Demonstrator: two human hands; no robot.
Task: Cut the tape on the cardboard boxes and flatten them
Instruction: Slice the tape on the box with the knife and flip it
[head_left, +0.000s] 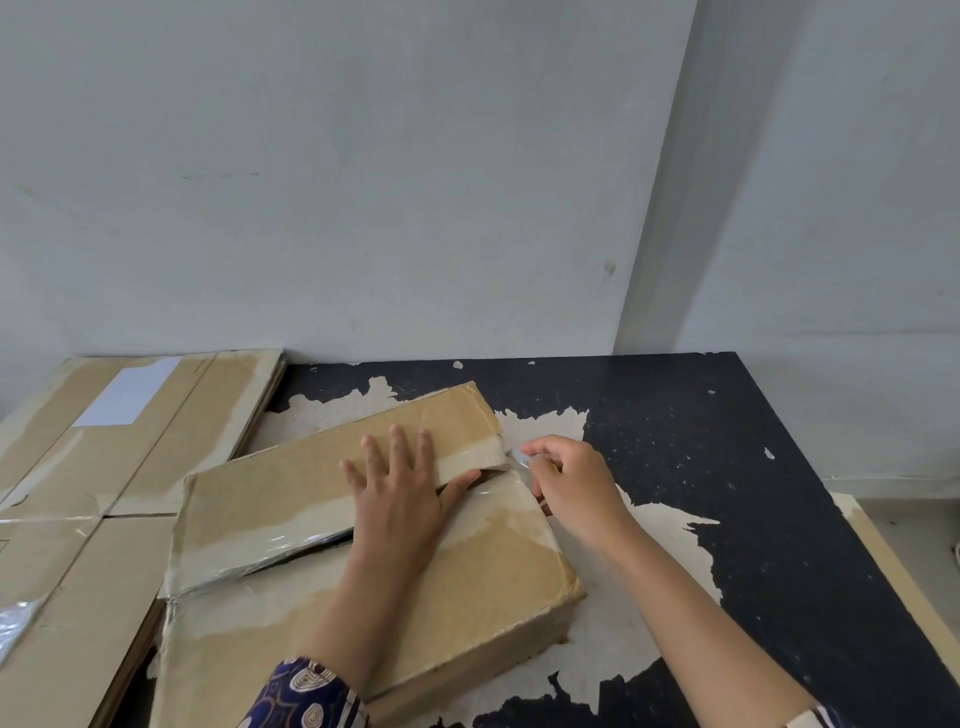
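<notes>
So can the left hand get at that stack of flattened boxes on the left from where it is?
Probably yes. The left hand lies flat on the box, and the flattened stack sits just beside it with nothing between them.

Matt brown cardboard box with glossy clear tape; the black counter coating is peeled, rough.

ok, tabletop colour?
Black speckled table, surface peeled to beige in patches; head view, the only one.
</notes>
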